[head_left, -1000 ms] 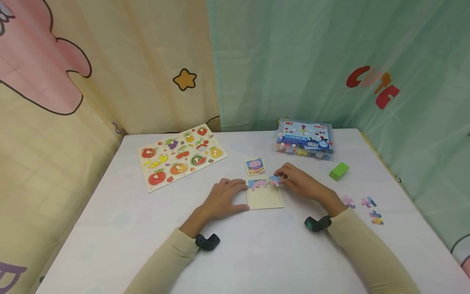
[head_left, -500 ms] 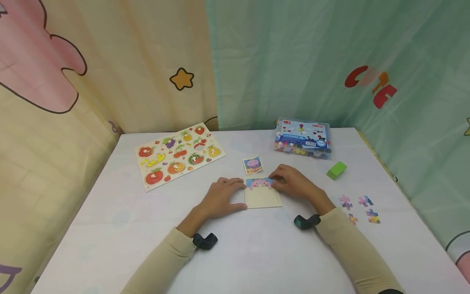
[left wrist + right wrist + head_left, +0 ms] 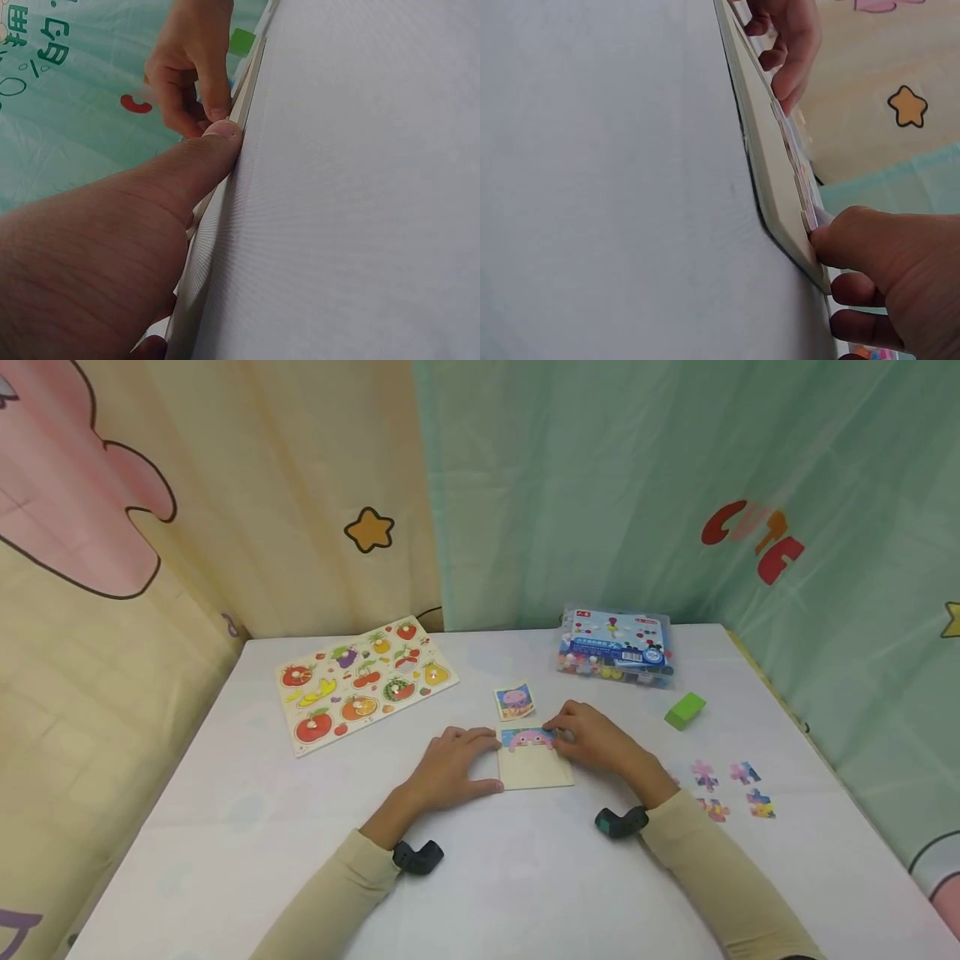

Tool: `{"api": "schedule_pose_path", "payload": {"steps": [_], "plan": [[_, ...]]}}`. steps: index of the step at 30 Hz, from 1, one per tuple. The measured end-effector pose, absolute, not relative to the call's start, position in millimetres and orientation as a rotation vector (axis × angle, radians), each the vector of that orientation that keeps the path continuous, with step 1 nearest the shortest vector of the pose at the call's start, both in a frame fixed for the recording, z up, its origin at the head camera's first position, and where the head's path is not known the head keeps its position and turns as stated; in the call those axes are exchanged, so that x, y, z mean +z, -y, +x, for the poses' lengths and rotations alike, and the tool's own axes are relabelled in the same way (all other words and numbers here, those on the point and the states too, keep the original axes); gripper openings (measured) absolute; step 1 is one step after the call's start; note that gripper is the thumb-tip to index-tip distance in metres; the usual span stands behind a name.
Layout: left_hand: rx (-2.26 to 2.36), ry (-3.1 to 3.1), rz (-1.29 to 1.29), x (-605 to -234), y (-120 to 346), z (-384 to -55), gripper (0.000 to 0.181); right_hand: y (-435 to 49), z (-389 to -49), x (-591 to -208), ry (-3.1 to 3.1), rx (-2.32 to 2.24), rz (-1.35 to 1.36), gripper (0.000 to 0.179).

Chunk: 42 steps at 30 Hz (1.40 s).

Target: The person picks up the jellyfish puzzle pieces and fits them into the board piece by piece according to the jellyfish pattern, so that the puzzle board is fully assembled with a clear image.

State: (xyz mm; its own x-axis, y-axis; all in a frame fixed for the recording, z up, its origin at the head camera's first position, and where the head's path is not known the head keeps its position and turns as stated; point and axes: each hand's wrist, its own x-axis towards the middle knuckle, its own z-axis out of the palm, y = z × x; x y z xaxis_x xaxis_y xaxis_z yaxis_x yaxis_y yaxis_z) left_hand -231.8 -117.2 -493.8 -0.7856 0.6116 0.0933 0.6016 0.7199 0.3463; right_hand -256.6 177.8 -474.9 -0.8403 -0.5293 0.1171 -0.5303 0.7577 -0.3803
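A small square wooden puzzle board (image 3: 535, 772) lies on the white table, with a strip of puzzle pieces (image 3: 529, 738) showing a pink cartoon face along its far edge. My left hand (image 3: 453, 766) rests at the board's left side, thumb near the front corner and fingertips higher up that edge. At the far right corner my right hand (image 3: 596, 737) pinches a puzzle piece (image 3: 808, 220) at the end of the strip, thumb on top; its fingers cover most of that piece. Just beyond the board lies a small picture card (image 3: 514, 702) with a pink character.
Several loose puzzle pieces (image 3: 761, 803) lie to the right, some partly behind the right forearm. A green block (image 3: 685, 711) sits farther back. At the rear stand a clear box of colourful parts (image 3: 615, 645) and a fruit puzzle board (image 3: 369, 684) on the left.
My right hand has moved slightly left and brought its puzzle piece down against the strip on the board. The left hand stays at the board's left edge.
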Motion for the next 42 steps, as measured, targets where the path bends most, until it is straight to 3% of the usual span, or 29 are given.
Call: {"api": "schedule_pose_path", "payload": {"steps": [8, 17, 26, 30, 35, 42], "plan": [[0.565, -2.872, 1.032, -496, 114, -232, 0.066, -179, -248, -477, 2.912, 0.625, 0.882, 0.025], [0.573, -2.864, 1.051, -497, 110, -233, 0.065, -194, -253, -492, 2.818, 1.036, 0.822, 0.024], [0.576, -2.855, 1.076, -496, 107, -234, 0.065, -211, -246, -473, 2.951, 1.162, 0.837, 0.039], [0.577, -2.857, 1.080, -495, 107, -234, 0.065, -234, -235, -460, 2.959, 1.176, 0.846, 0.043], [0.564, -2.862, 1.065, -494, 109, -233, 0.066, -278, -213, -453, 3.020, 1.096, 0.630, 0.045], [0.559, -2.899, 1.023, -492, 116, -231, 0.067, -320, -180, -460, 3.074, 0.942, 0.472, 0.036]]}}
